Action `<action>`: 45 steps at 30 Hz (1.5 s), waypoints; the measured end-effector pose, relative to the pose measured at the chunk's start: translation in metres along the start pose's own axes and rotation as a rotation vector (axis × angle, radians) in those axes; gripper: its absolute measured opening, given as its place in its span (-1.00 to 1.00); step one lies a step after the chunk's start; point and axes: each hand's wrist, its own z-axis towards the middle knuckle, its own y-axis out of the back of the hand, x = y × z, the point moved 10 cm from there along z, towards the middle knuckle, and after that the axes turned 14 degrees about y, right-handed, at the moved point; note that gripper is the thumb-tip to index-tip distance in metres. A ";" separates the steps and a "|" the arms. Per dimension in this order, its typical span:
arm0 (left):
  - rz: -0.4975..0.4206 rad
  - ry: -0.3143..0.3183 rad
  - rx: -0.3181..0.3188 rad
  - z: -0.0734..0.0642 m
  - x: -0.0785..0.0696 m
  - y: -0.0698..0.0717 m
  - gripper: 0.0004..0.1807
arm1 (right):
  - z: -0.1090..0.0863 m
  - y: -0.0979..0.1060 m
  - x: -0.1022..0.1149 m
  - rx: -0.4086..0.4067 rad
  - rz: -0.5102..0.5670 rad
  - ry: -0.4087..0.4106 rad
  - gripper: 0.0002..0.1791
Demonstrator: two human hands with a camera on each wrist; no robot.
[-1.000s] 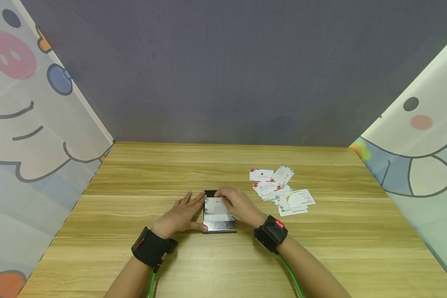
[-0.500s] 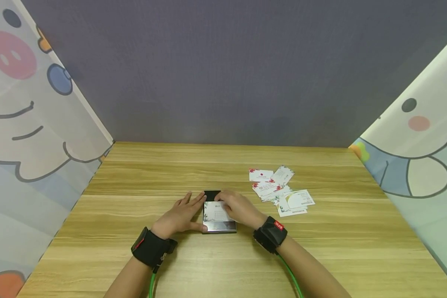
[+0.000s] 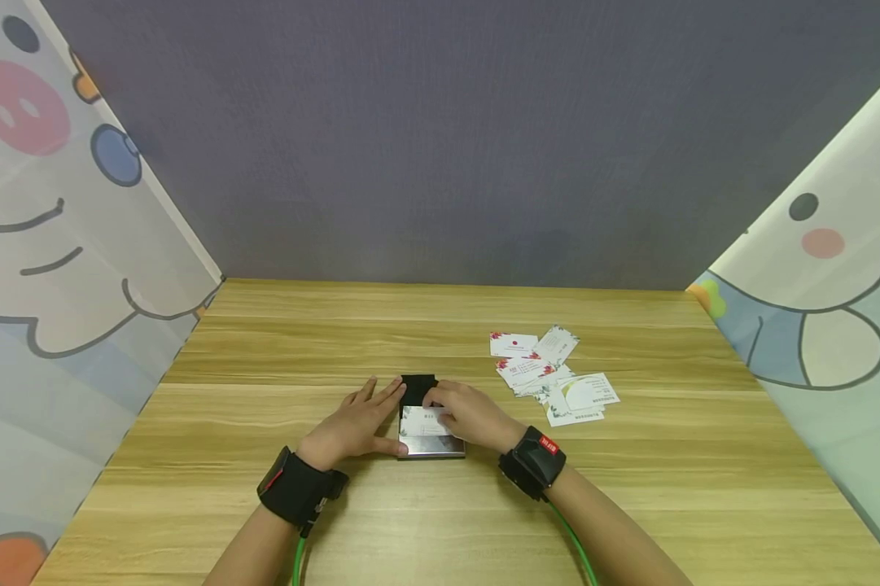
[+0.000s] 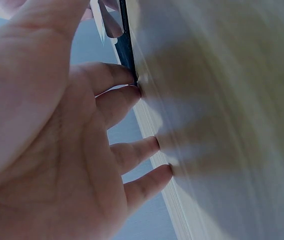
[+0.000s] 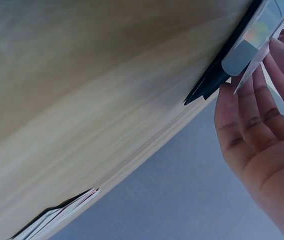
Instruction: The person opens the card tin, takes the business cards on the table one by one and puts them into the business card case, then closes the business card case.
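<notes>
A black business card case (image 3: 414,389) with a silver front pocket (image 3: 432,445) lies flat before me. Partly inside that pocket is a white business card (image 3: 419,421) with a leaf print. My right hand (image 3: 476,415) pinches this card at its right side; in the right wrist view the card (image 5: 256,62) sits tilted between thumb and fingers. My left hand (image 3: 352,425) is spread along the case's left edge, its thumb touching the lower corner. The left wrist view has the left hand's (image 4: 81,135) fingertips on the tabletop, two of them against the case.
Several loose business cards (image 3: 527,373) overlap on the wooden table (image 3: 322,325), right of and beyond the case. A grey panel (image 3: 440,163) stands behind the table, with cartoon-printed walls on both sides. Green cables (image 3: 573,537) trail from the wrist straps.
The business card has slid toward me, deeper into the silver pocket, baring more of the black case. My right hand moved slightly nearer with it. The left hand stays in place.
</notes>
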 end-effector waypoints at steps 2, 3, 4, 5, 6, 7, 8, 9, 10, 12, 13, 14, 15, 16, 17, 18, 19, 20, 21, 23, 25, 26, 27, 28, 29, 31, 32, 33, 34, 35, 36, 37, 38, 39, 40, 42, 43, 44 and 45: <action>-0.008 0.000 0.001 -0.001 0.000 0.001 0.02 | 0.000 -0.001 0.001 0.004 0.002 0.009 -0.72; -0.010 0.000 0.002 -0.001 -0.001 0.001 0.02 | 0.000 -0.001 0.001 0.005 0.004 0.012 -0.72; -0.012 0.000 0.002 -0.001 -0.001 0.001 0.02 | 0.000 -0.002 0.002 0.006 0.007 0.016 -0.71; -0.014 0.000 0.002 -0.001 -0.001 0.001 0.02 | 0.000 -0.002 0.002 0.007 0.007 0.021 -0.72; -0.013 0.000 0.002 -0.001 -0.001 0.001 0.02 | 0.000 -0.002 0.003 0.009 0.007 0.023 -0.72; -0.010 0.001 0.003 -0.001 0.000 0.000 0.02 | 0.000 -0.002 0.004 0.012 0.006 0.024 -0.73; -0.008 0.003 0.002 0.000 0.000 0.000 0.02 | 0.000 -0.002 0.004 0.015 0.003 0.024 -0.73; -0.005 0.005 0.002 0.000 0.000 0.000 0.02 | 0.000 -0.003 0.005 0.021 -0.002 0.023 -0.74; -0.003 0.006 0.003 0.000 0.001 0.000 0.02 | 0.000 -0.003 0.005 0.029 -0.007 0.021 -0.75; 0.000 0.011 0.004 0.001 0.001 -0.001 0.02 | -0.001 -0.004 0.006 0.044 -0.019 0.016 -0.75; -0.001 0.013 0.006 0.001 0.002 -0.001 0.02 | -0.001 -0.004 0.006 0.050 -0.024 0.016 -0.76; 0.000 0.014 0.007 0.001 0.002 -0.002 0.02 | -0.001 -0.004 0.006 0.056 -0.030 0.016 -0.76; 0.001 0.015 0.009 0.001 0.002 -0.002 0.02 | -0.001 -0.005 0.006 0.061 -0.035 0.019 -0.76; 0.001 0.015 0.010 0.001 0.002 -0.002 0.02 | -0.001 -0.005 0.007 0.064 -0.036 0.022 -0.76; 0.002 0.015 0.010 0.001 0.002 -0.002 0.02 | -0.001 -0.006 0.007 0.066 -0.038 0.026 -0.76; 0.004 0.014 0.010 0.001 0.002 -0.002 0.02 | -0.001 -0.006 0.008 0.068 -0.038 0.031 -0.76; 0.003 0.013 0.009 0.001 0.002 -0.001 0.02 | -0.002 -0.006 0.008 0.070 -0.037 0.034 -0.76; 0.003 0.013 0.009 0.001 0.002 -0.001 0.02 | -0.002 -0.006 0.009 0.072 -0.039 0.040 -0.76; 0.002 0.010 0.008 0.000 0.001 -0.001 0.02 | -0.002 -0.006 0.010 0.074 -0.041 0.046 -0.76; -0.001 0.008 0.006 0.000 0.001 0.000 0.02 | -0.002 -0.005 0.011 0.074 -0.045 0.058 -0.76; -0.001 0.008 0.005 -0.001 0.001 0.000 0.02 | -0.003 -0.005 0.012 0.073 -0.050 0.070 -0.76; -0.001 0.005 0.004 -0.001 0.001 0.000 0.01 | -0.003 -0.005 0.012 0.072 -0.054 0.075 -0.76; 0.001 0.002 0.002 -0.001 0.000 0.000 0.01 | -0.003 -0.005 0.013 0.071 -0.055 0.079 -0.76; 0.002 0.002 0.003 -0.001 0.000 0.000 0.01 | -0.003 -0.005 0.013 0.069 -0.056 0.083 -0.76; 0.003 0.001 0.002 -0.001 0.000 0.000 0.01 | -0.003 -0.005 0.013 0.067 -0.055 0.086 -0.76; 0.007 0.002 0.004 -0.001 0.000 0.000 0.01 | -0.003 -0.005 0.013 0.062 -0.057 0.095 -0.76; 0.005 0.000 0.003 -0.001 0.000 0.000 0.01 | -0.004 -0.005 0.013 0.061 -0.058 0.098 -0.76; 0.007 0.003 0.003 0.000 0.000 0.000 0.02 | -0.003 -0.004 0.014 0.060 -0.059 0.101 -0.76; 0.005 0.004 0.003 0.000 0.000 0.000 0.02 | -0.003 -0.004 0.014 0.060 -0.059 0.104 -0.76; 0.006 0.007 0.005 0.000 0.001 -0.001 0.02 | -0.003 -0.004 0.014 0.060 -0.059 0.104 -0.76; 0.006 0.010 0.005 0.000 0.001 -0.001 0.02 | -0.003 -0.004 0.014 0.062 -0.058 0.105 -0.76; 0.006 0.011 0.005 0.000 0.001 -0.001 0.02 | -0.003 -0.004 0.014 0.063 -0.057 0.103 -0.76; 0.005 0.012 0.006 0.000 0.001 -0.001 0.03 | -0.004 -0.005 0.014 0.066 -0.055 0.102 -0.76; 0.008 0.013 0.006 0.001 0.002 -0.001 0.03 | -0.004 -0.004 0.014 0.067 -0.053 0.102 -0.76; 0.008 0.013 0.006 0.001 0.002 -0.001 0.03 | -0.004 -0.004 0.014 0.068 -0.047 0.100 -0.76; 0.011 0.018 0.008 0.001 0.002 -0.001 0.03 | -0.004 -0.004 0.014 0.067 -0.040 0.103 -0.76; 0.010 0.017 0.009 0.001 0.002 -0.001 0.03 | -0.005 -0.004 0.014 0.065 -0.038 0.106 -0.77; 0.010 0.017 0.008 0.001 0.002 -0.002 0.03 | -0.005 -0.004 0.014 0.062 -0.036 0.110 -0.77; 0.010 0.016 0.008 0.002 0.002 -0.002 0.03 | -0.005 -0.004 0.014 0.057 -0.034 0.116 -0.78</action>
